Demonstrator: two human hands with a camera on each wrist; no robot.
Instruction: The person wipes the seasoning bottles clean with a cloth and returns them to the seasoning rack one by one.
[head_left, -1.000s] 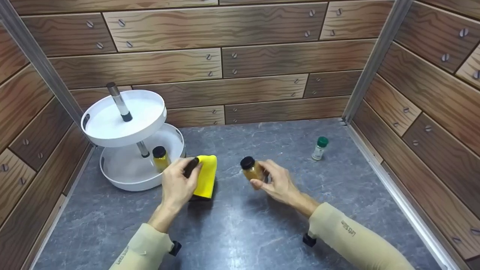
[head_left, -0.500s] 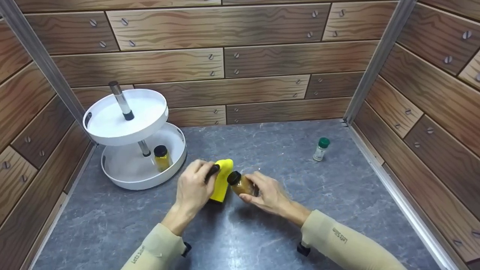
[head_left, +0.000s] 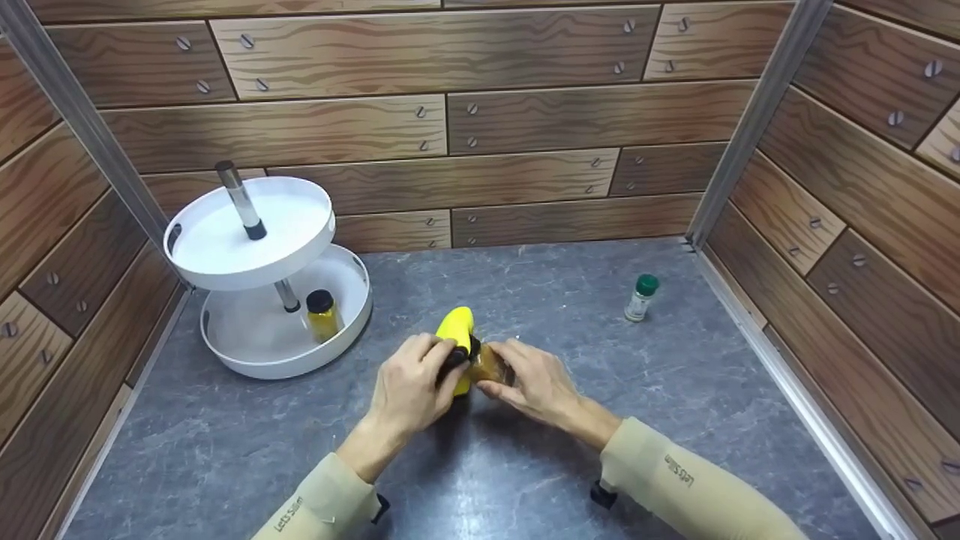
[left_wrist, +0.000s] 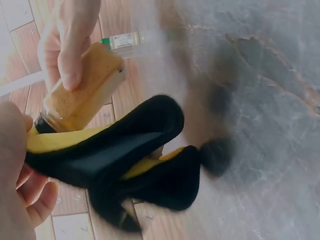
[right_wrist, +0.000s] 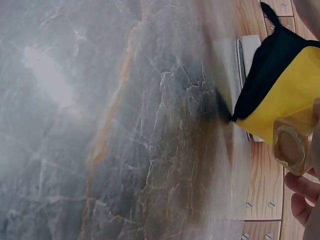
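In the head view my left hand (head_left: 410, 386) grips a yellow cloth with black backing (head_left: 456, 327), which hangs folded in the left wrist view. My right hand (head_left: 541, 384) holds a spice jar (head_left: 491, 365) of brown powder, tilted with its black cap toward the cloth. Cloth and cap meet between the two hands, and the cap is mostly hidden there. In the right wrist view the jar's base (right_wrist: 290, 148) faces the camera, with the yellow side of the cloth (right_wrist: 285, 92) behind it. Both things are held up above the grey tabletop.
A white two-tier round tray stand (head_left: 259, 369) is at the left, with a black-capped jar of yellow spice (head_left: 323, 319) on its lower tier. A small green-capped jar (head_left: 640, 300) stands at the right. Wood-patterned walls enclose the grey tabletop (head_left: 525, 285).
My left hand has carried the cloth rightward, away from the stand. My right hand has brought the jar slightly left and tipped it, and the cloth now overlaps its cap.
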